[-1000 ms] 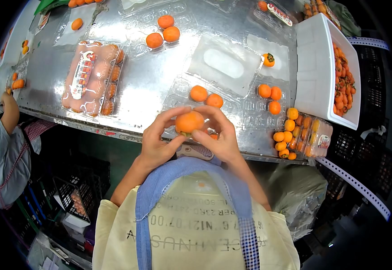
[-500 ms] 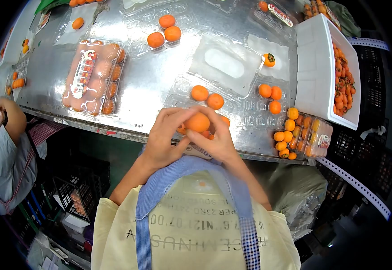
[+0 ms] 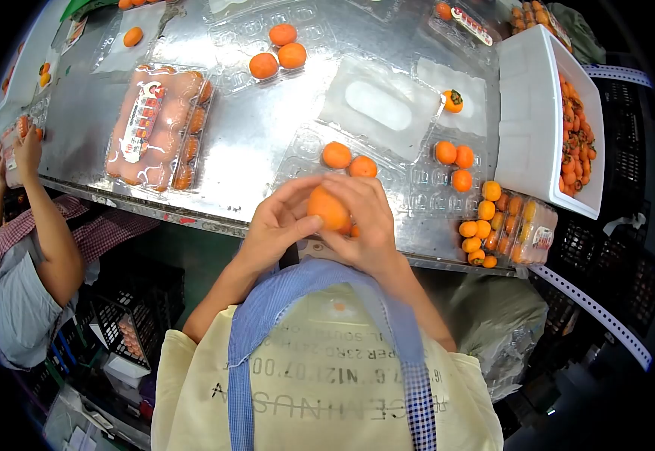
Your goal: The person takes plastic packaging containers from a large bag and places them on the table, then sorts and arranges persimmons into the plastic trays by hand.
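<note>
Between my hands, above the front edge of the metal table, is an orange persimmon (image 3: 327,207). My left hand (image 3: 276,219) closes on it from the left, thumb pressed to its lower side. From the right, my right hand (image 3: 370,225) curls over it with bent fingers. Just beyond them lies a clear plastic tray (image 3: 302,152) with two persimmons (image 3: 349,161) showing in it. Part of another persimmon (image 3: 354,231) peeks out below the right hand; the rest of that spot is hidden.
A white foam box (image 3: 526,113) of persimmons stands at the right, beside a cluster of small orange fruit (image 3: 476,233). A closed, labelled fruit pack (image 3: 158,128) lies to the left. At far left another person (image 3: 31,255) handles a pack.
The persimmon has turned and tilted between my hands, and my right fingers have moved over its top. At far left, the other person's arms have reached forward onto the table.
</note>
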Demonstrator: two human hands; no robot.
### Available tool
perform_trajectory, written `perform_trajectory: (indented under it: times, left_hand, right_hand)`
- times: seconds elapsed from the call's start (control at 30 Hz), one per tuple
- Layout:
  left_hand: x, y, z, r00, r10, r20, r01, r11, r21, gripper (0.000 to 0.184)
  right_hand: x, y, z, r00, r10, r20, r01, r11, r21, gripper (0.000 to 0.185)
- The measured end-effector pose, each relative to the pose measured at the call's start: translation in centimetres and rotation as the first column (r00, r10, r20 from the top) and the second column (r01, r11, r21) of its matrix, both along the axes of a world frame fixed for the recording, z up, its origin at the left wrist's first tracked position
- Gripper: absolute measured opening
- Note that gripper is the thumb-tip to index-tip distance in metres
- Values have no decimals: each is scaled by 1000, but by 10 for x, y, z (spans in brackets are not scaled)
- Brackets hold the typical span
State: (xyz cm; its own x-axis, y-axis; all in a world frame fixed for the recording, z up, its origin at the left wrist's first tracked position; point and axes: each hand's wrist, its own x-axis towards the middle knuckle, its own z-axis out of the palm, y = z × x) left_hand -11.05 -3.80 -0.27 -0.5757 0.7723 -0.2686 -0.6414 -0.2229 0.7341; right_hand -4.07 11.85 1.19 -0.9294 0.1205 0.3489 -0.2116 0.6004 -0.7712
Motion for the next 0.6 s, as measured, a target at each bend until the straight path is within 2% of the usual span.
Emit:
perform_trajectory:
  times: [0.07, 0.17, 0.27, 0.37, 0.57, 0.6]
  left_hand:
    - [-1, 2, 1, 998, 23, 66, -24, 1000, 4, 64]
    - [-3, -1, -2, 960, 70, 271, -100, 990, 101, 67]
    - [-6, -3, -8, 953, 65, 295, -118, 979, 164, 59]
    - [-4, -3, -10, 949, 90, 304, -144, 977, 160, 58]
    - [-4, -1, -11, 943, 103, 318, -165, 970, 176, 55]
    - [-4, -1, -11, 943, 116, 312, -172, 973, 156, 54]
  right_hand:
    - [0, 0, 5, 999, -25, 31, 27, 997, -70, 66]
    - [3, 0, 4, 996, -85, 20, 87, 981, -175, 68]
    - [6, 2, 6, 997, -79, -5, 78, 994, -75, 66]
    - [9, 4, 5, 996, -11, -83, 6, 998, -57, 58]
    - [10, 2, -5, 990, -10, -138, -10, 990, -140, 47]
    - [10, 3, -4, 990, -12, -138, -4, 994, -112, 47]
